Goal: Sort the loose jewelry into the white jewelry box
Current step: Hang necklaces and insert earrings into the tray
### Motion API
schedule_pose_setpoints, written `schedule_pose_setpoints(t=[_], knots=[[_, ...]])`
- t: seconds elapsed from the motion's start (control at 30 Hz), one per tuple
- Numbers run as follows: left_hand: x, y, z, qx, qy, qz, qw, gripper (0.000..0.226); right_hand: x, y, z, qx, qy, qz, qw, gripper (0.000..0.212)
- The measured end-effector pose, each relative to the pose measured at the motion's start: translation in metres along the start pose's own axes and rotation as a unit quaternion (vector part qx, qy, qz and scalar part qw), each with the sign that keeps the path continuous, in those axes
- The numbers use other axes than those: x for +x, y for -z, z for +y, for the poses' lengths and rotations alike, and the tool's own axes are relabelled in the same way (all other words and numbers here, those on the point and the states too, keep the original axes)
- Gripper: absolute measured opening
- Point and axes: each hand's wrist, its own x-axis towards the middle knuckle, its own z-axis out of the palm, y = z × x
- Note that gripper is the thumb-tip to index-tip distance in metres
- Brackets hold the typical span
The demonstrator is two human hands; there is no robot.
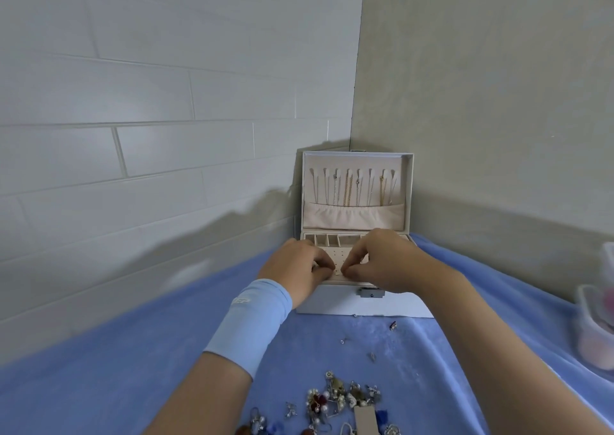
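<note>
The white jewelry box [358, 301] stands open against the wall corner, its lid upright with several chains [349, 187] hanging inside. Both hands are over the beige earring panel [339, 260] in the top tray. My left hand [299, 268] and my right hand [382, 261] meet fingertip to fingertip at the panel's front, fingers curled as if pinching something tiny; the item itself is too small to see. A pile of loose jewelry [335, 401] lies on the blue cloth near the bottom edge.
A few small single pieces [344, 341] lie scattered on the blue cloth [133, 368] between the pile and the box. Clear plastic containers [594, 318] with pink contents stand at the right edge. Walls close in behind and to the right.
</note>
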Motion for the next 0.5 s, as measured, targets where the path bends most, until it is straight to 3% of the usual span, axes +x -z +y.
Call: schedule_pose_setpoints(t=[0.2, 0.37, 0.5], knots=[[-0.004, 0.005, 0.005, 0.015, -0.013, 0.006, 1.000, 0.017, -0.005, -0.002, 0.001, 0.034, -0.013, 0.008, 0.999, 0.018], [-0.017, 0.019, 0.018, -0.022, -0.005, 0.018, 1.000, 0.003, -0.028, 0.002, -0.005, 0.047, 0.008, 0.069, 0.997, 0.014], [-0.033, 0.023, 0.030, 0.005, 0.001, -0.090, 0.996, 0.010, -0.048, -0.014, -0.009, -0.103, 0.050, 0.014, 0.993, 0.016]])
